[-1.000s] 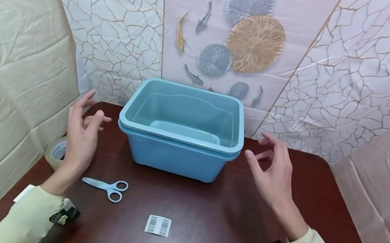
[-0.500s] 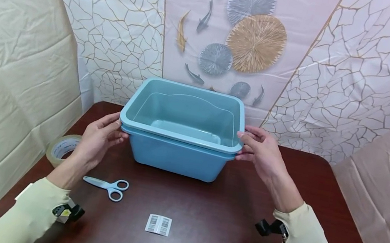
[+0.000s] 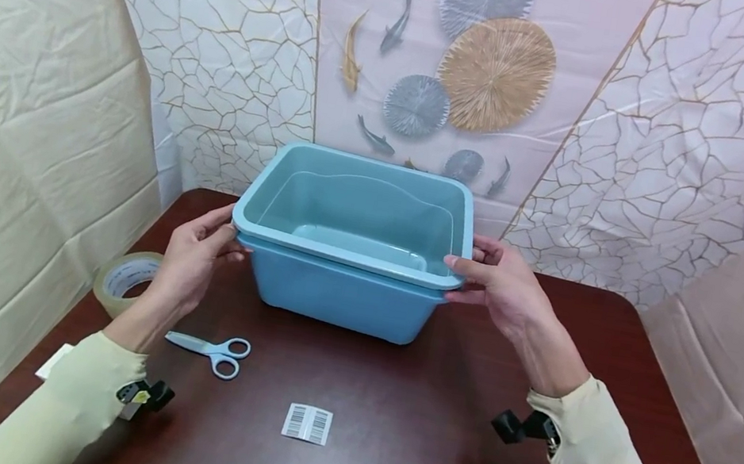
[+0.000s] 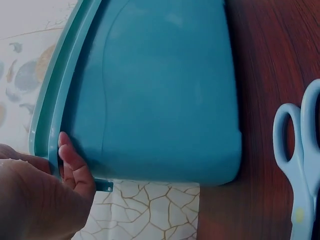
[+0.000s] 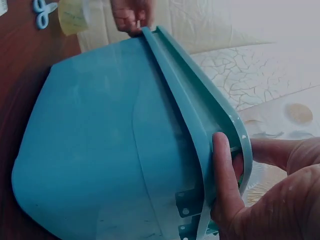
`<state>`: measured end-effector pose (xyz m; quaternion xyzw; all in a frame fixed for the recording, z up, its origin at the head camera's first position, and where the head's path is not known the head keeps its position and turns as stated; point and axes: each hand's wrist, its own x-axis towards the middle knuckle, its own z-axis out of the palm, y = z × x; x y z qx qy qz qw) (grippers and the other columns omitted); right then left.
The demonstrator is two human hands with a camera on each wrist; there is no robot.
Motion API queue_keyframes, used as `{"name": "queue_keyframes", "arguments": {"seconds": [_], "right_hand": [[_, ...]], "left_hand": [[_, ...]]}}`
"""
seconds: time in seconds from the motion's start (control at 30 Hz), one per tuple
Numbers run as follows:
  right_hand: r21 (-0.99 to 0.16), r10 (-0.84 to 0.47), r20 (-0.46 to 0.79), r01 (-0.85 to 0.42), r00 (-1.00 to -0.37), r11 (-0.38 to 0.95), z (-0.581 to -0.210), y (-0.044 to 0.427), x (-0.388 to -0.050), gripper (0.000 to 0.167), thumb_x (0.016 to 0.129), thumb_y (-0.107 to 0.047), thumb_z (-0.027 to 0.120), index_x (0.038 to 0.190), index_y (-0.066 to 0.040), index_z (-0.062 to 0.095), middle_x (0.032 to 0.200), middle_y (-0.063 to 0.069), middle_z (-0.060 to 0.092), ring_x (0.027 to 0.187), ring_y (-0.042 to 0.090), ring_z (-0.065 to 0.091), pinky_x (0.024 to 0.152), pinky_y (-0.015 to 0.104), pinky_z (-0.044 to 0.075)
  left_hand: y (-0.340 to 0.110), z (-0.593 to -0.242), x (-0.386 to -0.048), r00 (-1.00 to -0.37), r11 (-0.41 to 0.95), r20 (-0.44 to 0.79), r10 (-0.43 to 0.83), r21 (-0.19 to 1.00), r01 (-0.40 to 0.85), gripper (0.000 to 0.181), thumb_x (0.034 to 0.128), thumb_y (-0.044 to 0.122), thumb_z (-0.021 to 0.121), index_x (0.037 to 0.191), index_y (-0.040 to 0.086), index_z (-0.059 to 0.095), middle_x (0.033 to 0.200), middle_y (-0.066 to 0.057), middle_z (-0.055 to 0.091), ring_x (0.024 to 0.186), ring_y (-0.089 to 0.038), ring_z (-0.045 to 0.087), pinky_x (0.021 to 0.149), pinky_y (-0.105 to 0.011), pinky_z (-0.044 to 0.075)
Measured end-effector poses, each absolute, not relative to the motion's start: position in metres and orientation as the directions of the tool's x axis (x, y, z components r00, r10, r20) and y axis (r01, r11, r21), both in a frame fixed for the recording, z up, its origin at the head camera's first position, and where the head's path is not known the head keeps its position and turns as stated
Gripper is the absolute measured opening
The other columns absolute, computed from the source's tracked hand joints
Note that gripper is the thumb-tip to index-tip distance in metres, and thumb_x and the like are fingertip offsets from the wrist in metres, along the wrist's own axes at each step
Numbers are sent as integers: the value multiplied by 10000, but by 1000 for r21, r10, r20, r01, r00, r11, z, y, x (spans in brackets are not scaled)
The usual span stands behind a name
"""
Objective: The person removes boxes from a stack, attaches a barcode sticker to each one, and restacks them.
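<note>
Two nested blue bins (image 3: 341,292) stand upright at the back of the table, their rims just apart. At the left end, my left hand (image 3: 189,257) grips the rims, fingers under the edge; in the left wrist view, the fingers of this hand (image 4: 45,192) curl round the rim of the bins (image 4: 165,90). My right hand (image 3: 503,292) holds the right end, with the thumb on the upper rim. Seen from the right wrist, one finger of that hand (image 5: 265,190) lies along the rim of the bins (image 5: 100,135) and others reach between the two rims.
A roll of clear tape (image 3: 112,281) lies at the table's left edge, behind my left forearm. Light blue scissors (image 3: 210,348) lie in front of the bins, left of a small barcode label (image 3: 307,424). Patterned cloth hangs behind the table (image 3: 386,427).
Both hands have come in from the air beside the bins and taken hold of the rims at either end. The whole head view has shifted slightly.
</note>
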<state>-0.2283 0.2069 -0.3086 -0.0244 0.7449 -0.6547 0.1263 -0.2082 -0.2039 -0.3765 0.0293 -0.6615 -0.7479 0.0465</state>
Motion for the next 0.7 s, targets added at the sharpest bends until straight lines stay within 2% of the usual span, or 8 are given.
{"name": "queue_keyframes", "arguments": {"seconds": [0.23,0.4,0.53,0.7], "right_hand": [[-989,-183,-150,148,-972,23,-303,205,-225,635,1010,-41,674,1585,6,408,1190,27,695,918,126,771,793,378,660],[-984,-142,-161,170,-977,-53,-301,201,-223,601,1023,-22,636,1582,7,417,1080,-37,748,878,124,784,762,359,660],[-986,-88,-156,160,-984,-48,-303,197,-223,594,1014,-49,671,1561,13,448,1021,-35,731,862,114,774,735,342,659],[-991,-81,-128,130,-988,-22,-309,197,-226,594,1008,-46,683,1559,4,468,1089,-9,719,889,127,767,721,333,657]], "left_hand": [[-202,-379,-211,-993,-206,31,-114,977,54,541,1059,186,653,1557,34,508,1133,71,750,808,-52,749,827,-228,629],[-200,-378,-210,-987,-193,32,-160,979,63,532,1040,196,687,1532,49,549,1199,18,740,807,-60,757,823,-241,634],[-196,-376,-208,-981,-111,36,-190,992,58,509,1040,237,689,1516,91,583,1293,-33,720,832,-60,762,836,-250,635],[-194,-374,-207,-978,-85,24,-209,996,42,482,1047,225,671,1511,115,594,1422,-129,667,838,-58,763,825,-238,633]]}}
